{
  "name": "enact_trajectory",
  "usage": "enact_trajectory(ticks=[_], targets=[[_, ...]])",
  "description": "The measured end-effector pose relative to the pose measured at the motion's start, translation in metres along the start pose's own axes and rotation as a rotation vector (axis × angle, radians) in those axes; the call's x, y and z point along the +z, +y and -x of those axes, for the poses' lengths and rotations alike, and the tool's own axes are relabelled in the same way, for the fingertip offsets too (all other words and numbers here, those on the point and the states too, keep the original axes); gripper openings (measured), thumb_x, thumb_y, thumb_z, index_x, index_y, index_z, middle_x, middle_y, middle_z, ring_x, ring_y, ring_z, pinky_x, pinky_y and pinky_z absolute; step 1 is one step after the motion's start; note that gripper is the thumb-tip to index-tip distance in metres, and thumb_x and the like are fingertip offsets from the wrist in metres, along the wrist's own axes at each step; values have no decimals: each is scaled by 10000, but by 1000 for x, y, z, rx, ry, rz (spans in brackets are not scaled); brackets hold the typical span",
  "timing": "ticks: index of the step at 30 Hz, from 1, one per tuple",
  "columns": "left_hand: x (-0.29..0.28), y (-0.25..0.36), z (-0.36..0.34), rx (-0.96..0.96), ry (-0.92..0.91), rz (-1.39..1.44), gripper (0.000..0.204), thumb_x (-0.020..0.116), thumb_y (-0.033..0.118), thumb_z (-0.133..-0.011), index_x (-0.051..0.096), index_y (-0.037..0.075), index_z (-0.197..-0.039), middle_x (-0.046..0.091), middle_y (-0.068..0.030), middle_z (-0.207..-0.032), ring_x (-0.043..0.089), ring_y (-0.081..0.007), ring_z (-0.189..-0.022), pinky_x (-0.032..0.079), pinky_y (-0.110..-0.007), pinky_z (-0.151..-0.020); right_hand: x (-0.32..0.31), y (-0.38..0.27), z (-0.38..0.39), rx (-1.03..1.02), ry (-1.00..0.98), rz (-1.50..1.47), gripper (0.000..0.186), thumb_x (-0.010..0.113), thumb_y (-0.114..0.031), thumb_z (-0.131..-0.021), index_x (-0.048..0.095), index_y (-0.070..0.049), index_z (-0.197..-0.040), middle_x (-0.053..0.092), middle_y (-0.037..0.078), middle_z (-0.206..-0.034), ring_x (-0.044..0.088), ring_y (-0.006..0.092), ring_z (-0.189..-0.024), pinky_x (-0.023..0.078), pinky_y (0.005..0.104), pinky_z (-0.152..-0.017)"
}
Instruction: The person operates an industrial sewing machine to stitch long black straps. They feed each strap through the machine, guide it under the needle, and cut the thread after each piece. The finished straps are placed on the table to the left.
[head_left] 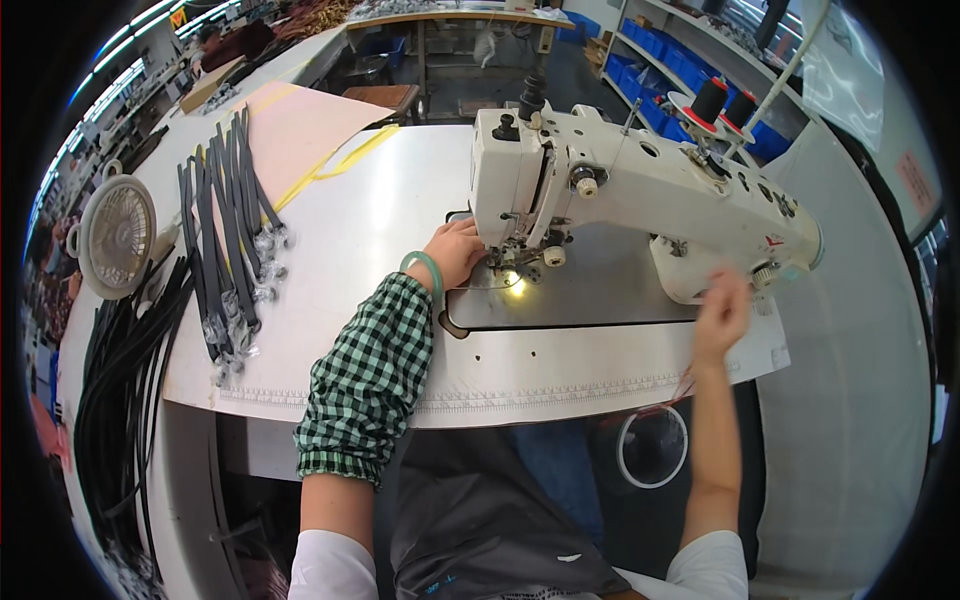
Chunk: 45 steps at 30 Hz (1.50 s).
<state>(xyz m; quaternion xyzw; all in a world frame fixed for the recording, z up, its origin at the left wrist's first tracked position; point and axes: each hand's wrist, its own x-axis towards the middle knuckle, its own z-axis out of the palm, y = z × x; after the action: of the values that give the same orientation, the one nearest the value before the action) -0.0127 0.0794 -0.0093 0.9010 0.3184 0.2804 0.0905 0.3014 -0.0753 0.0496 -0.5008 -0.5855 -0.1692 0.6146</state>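
Observation:
A white industrial sewing machine (620, 165) stands on the table, its lamp lighting the metal bed (590, 290) under the needle area. My left hand (455, 252) lies at the left of the presser foot (508, 262), with its fingertips hidden behind the machine head. A green bangle (428, 272) circles that wrist, and a checked sleeve cover (370, 375) wraps the forearm. My right hand (724, 308) is raised near the right end of the machine, beside the handwheel (770, 277). Motion smears its fingers, so I cannot make out anything in them.
Dark straps (225, 220) with plastic-wrapped ends lie on the table's left. Long black strips (125, 400) hang over the left edge below a round plastic basket (117, 237). Pink sheet material (300, 125) lies farther back. Thread cones (710, 102) stand behind the machine; a white-rimmed ring (683, 455) hangs below the table.

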Motion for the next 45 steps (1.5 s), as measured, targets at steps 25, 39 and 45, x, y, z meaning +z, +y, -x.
enact_trajectory(ticks=[25, 39, 45], targets=[[-13, 40, 20, -346, 48, -69, 114, 681, 216, -652, 687, 118, -710, 540, -19, -711, 492, -209, -794, 370, -339, -736, -168, 240, -112, 714, -12, 449, 451, 367, -410, -889, 503, 2, -1012, 578, 95, -821, 556, 182, -703, 454, 294, -604], [2, 30, 21, -328, 139, 32, 103, 697, 174, -624, 688, 120, -711, 543, -12, -713, 490, -204, -787, 378, -334, -713, -170, 235, -128, 739, -80, 435, 387, 350, -397, -891, 481, -48, -994, 514, 43, -742, 453, 118, -515, 381, 244, -430], [0, 32, 22, -290, 133, 15, 102, 689, 165, -635, 684, 110, -720, 538, -15, -714, 487, -207, -788, 370, -338, -714, -177, 243, -131, 732, -116, 483, 368, 353, -378, -898, 480, -45, -988, 513, 57, -760, 462, 117, -543, 377, 237, -434]])
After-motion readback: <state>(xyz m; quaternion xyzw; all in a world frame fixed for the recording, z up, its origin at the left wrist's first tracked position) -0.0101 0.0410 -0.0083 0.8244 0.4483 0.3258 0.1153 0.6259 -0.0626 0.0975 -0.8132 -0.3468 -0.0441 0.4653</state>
